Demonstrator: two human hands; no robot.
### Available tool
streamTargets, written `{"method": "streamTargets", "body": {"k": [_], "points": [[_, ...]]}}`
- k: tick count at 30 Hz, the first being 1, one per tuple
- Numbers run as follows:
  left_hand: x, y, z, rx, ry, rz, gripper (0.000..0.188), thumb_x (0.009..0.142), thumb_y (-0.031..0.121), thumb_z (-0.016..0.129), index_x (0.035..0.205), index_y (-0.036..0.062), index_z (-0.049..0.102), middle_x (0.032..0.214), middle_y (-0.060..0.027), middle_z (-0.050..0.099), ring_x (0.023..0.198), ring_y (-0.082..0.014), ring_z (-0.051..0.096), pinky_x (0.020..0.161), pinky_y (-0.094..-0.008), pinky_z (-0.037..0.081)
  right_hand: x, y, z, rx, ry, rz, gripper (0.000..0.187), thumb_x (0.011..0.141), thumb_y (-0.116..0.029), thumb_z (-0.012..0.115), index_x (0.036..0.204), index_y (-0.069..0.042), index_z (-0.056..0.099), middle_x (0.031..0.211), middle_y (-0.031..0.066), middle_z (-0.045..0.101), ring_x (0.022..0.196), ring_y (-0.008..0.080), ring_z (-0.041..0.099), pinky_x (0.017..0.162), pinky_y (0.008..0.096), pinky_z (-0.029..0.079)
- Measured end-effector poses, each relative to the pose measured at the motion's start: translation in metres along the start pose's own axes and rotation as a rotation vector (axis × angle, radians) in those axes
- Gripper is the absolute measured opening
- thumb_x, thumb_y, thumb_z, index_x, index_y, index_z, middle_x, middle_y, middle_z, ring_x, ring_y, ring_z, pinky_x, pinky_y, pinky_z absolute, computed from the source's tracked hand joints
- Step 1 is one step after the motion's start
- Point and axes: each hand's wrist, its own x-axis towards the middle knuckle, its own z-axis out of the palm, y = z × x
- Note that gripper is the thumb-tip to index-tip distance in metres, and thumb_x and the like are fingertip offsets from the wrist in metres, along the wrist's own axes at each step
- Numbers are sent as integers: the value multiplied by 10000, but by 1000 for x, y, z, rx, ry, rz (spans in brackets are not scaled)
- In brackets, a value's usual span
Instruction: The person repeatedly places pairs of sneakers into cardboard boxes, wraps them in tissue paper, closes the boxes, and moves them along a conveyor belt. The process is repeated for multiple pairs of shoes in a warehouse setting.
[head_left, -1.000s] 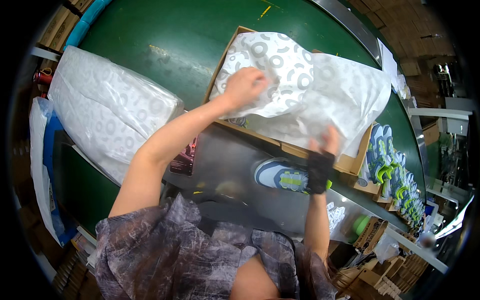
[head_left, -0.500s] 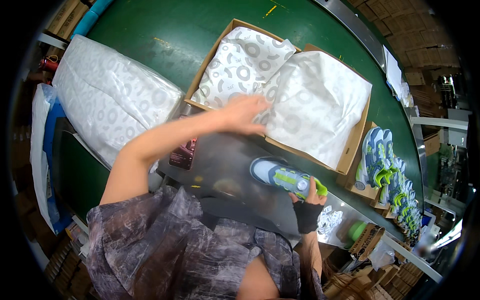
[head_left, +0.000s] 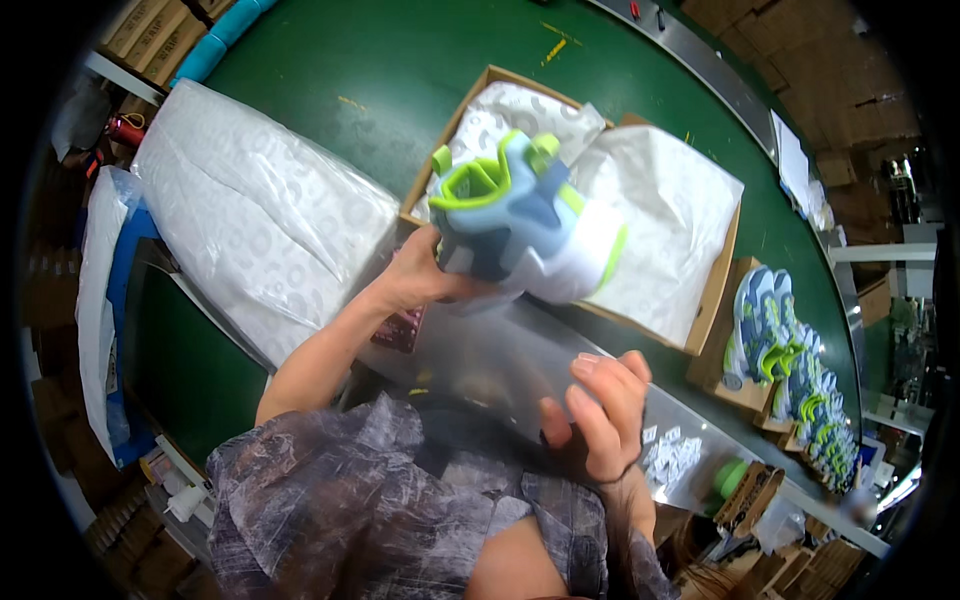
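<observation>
My left hand grips a pale blue and white sneaker with a lime collar, held tilted above the near left part of an open cardboard box. Motion smears the shoe a little, and I cannot tell whether a second one is behind it. White patterned wrapping paper lines the box and spreads over its right half. Nearer to me, my right hand is raised with curled fingers apart and nothing visible in them.
A plastic-covered stack of patterned paper lies to the left. A phone is partly hidden by my left forearm. At the right stand rows of similar sneakers. Small white packets lie by a green round thing.
The sneaker has passed from my right hand to my left and risen toward the box. My left hand came off the paper; my right hand let go. The view has shifted slightly.
</observation>
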Motion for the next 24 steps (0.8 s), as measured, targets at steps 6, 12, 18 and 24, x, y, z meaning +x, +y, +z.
{"method": "streamTargets", "body": {"k": [6,12,18,24], "points": [[107,-37,10,-247,106,-136,556,779,335,646,1128,-64,479,1032,-114,579,880,-153,566,750,-282,469,-72,42,30,-52,-158,506,370,690,-60,687,1025,-15,536,1081,168,534,951,334,542,831,367,444],[178,-132,63,8,158,-652,761,828,521,491,1199,-133,372,1100,-243,523,927,-347,566,676,-440,508,-139,81,33,384,-147,1194,398,800,-158,627,1156,-52,485,1118,66,538,1019,207,539,760,307,450],[160,-135,111,-285,-284,-766,617,874,349,504,1216,-137,337,1116,-285,502,941,-392,565,751,-436,514,-127,149,38,742,598,1429,397,816,-266,579,1129,-53,462,1071,95,528,938,221,544,778,343,450],[120,-80,52,-367,193,-133,320,904,274,441,1013,-14,528,850,-108,585,696,-187,594,614,-279,494,-102,154,48,-268,326,798,432,721,-80,562,1131,-13,444,1127,141,484,954,252,487,818,376,400]]}}
